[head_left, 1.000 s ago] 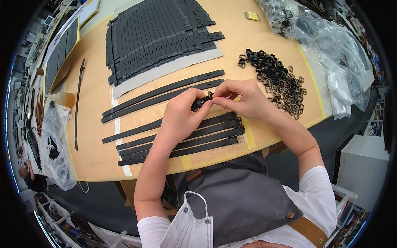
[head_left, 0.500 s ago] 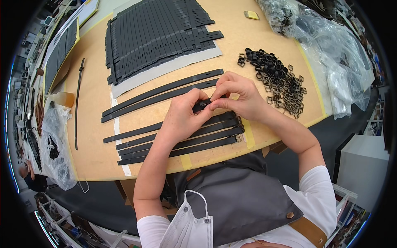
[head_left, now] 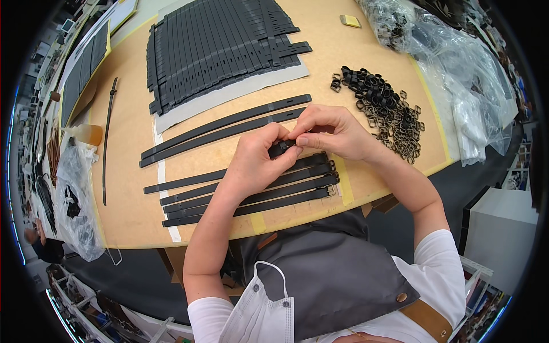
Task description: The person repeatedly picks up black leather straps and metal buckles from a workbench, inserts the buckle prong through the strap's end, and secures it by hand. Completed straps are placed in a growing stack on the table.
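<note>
Above the middle of the table, both hands close on a small black leather strap piece (head_left: 280, 148), short and apparently looped. My left hand (head_left: 254, 157) grips it from the left, thumb and fingers pressed together. Thumb and forefinger of my right hand (head_left: 334, 134) pinch its right end. Fingers hide most of the piece, so I cannot tell whether a longer strap hangs from it. Under my hands lie several black straps (head_left: 286, 195) side by side, some with metal buckles (head_left: 330, 191) at their right ends. Just beyond, two black straps (head_left: 223, 130) lie without buckles.
Many black straps (head_left: 200, 51) lie packed on a pale sheet at the back. Right of my hands is a pile of black loops (head_left: 372, 86) and metal buckles (head_left: 400, 131). Clear plastic bags (head_left: 469, 80) stand far right. A single strap (head_left: 107, 148) and an amber bottle (head_left: 88, 135) are left.
My right hand has shifted slightly down and left, its fingers closer to the left hand's grip. The black strap piece is still between both hands.
</note>
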Motion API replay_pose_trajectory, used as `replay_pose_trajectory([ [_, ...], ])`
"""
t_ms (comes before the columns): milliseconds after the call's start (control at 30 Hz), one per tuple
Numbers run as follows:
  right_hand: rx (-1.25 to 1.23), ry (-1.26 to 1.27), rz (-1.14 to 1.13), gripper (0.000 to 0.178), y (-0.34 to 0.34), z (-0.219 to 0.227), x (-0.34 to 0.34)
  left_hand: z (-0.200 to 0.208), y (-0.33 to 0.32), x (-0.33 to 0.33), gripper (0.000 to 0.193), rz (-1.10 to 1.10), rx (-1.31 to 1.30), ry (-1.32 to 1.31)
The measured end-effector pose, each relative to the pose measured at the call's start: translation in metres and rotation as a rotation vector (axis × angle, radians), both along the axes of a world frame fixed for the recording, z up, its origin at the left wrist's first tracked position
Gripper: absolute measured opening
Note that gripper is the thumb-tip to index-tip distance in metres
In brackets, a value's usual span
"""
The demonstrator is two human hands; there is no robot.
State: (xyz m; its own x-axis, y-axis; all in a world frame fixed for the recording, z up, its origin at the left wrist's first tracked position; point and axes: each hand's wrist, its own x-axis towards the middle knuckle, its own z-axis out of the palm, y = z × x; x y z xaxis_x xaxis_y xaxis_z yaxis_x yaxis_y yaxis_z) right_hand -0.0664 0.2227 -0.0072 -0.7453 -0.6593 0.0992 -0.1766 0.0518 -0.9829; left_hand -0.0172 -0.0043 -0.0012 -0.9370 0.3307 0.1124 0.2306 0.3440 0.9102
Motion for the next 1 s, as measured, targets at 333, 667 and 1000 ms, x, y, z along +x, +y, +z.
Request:
replay_pose_trajectory([
  [333, 0.103, -0.091, -0.105, 0.017, -0.006, 0.006, 0.01, -0.001, -0.002, 0.0, 0.017, 0.009, -0.066, -0.125],
  [667, 0.171, -0.142, -0.118, 0.022, -0.002, 0.002, 0.007, 0.0, -0.005, 0.0, 0.017, -0.035, -0.156, -0.113],
  [1000, 0.012, -0.276, -0.049, 0.024, -0.01, -0.008, 0.008, -0.006, -0.006, -0.002, 0.022, -0.116, -0.097, -0.114],
])
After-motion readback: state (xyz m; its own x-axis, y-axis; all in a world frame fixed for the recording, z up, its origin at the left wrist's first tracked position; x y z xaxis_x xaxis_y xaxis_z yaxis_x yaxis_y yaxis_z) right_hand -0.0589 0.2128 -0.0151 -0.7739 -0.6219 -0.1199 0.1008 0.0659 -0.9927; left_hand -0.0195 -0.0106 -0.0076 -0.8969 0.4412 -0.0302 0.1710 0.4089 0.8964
